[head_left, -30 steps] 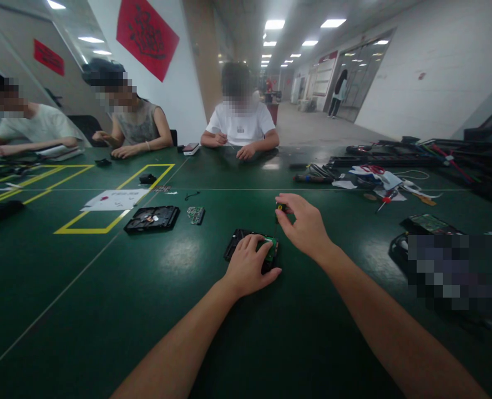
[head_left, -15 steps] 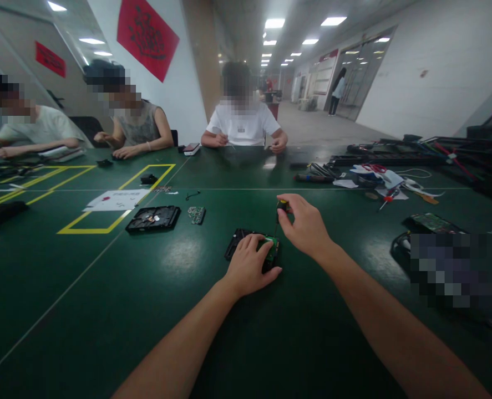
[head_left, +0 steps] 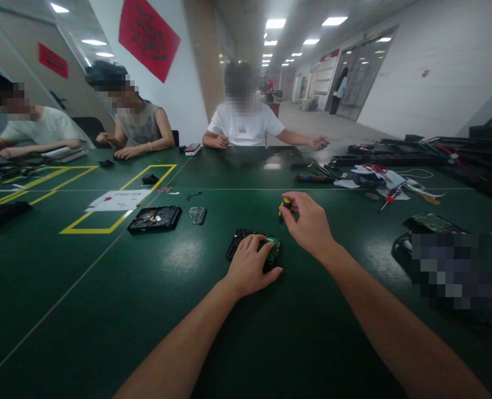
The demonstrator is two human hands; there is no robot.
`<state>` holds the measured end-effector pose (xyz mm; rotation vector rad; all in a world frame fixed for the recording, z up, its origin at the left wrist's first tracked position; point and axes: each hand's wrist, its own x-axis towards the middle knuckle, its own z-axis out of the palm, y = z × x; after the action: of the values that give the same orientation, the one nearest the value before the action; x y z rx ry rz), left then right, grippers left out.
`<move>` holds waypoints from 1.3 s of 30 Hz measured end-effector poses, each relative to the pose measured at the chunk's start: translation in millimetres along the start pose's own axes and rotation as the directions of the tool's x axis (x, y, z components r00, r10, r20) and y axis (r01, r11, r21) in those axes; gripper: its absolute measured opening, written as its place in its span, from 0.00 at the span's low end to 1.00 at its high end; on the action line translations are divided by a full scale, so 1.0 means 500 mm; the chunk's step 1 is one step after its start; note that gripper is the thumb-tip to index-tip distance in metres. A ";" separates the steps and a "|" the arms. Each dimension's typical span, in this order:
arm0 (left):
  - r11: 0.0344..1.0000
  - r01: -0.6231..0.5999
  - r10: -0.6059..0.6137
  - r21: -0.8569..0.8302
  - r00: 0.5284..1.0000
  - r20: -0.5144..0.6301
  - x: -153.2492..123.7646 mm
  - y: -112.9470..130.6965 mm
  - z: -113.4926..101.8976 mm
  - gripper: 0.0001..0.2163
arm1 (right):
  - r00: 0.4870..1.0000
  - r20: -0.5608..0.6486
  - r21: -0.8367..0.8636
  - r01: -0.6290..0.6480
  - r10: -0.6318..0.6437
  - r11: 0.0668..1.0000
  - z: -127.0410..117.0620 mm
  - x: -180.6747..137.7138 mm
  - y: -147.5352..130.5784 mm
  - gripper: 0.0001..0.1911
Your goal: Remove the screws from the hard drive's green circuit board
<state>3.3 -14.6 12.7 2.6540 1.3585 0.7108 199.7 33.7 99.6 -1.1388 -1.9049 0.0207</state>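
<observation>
A black hard drive (head_left: 238,244) lies on the green table (head_left: 104,288) in front of me, with a small green circuit board (head_left: 273,246) on its right part. My left hand (head_left: 249,266) presses down on the drive, fingers curled over it beside the board. My right hand (head_left: 310,224) pinches the yellow-and-black handle of a small screwdriver (head_left: 283,206), held upright with its thin shaft pointing down at the board.
A second opened drive (head_left: 155,218) and a loose circuit board (head_left: 197,214) lie to the left near yellow floor-style tape lines (head_left: 116,194) and a paper sheet (head_left: 116,199). Tools and cables (head_left: 374,174) crowd the right side. Three people sit across the table.
My right hand has lifted the screwdriver handle slightly and turned it. The person opposite has stretched an arm out to the right. My left hand stays on the drive.
</observation>
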 end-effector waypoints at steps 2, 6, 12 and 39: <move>1.000 0.002 -0.002 0.000 1.000 0.003 0.001 0.000 -0.001 0.30 | 1.000 0.006 0.022 -0.017 0.017 1.000 0.002 0.000 0.004 0.13; 1.000 0.003 -0.003 0.005 1.000 0.003 0.000 -0.001 0.001 0.30 | 0.999 0.047 0.021 0.027 -0.028 0.999 0.004 0.001 0.006 0.12; 1.000 0.000 0.000 0.013 1.000 -0.002 -0.002 -0.003 0.004 0.30 | 0.990 0.094 0.050 0.096 -0.100 0.994 0.001 0.002 0.002 0.13; 1.000 0.007 -0.007 0.018 1.000 0.011 0.000 0.002 -0.003 0.30 | 0.992 0.124 -0.015 0.001 0.001 1.000 0.001 -0.001 -0.011 0.15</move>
<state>3.5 -15.2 14.4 2.6615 1.3774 0.6855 195.8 30.5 101.2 -1.1713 -2.0171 0.0796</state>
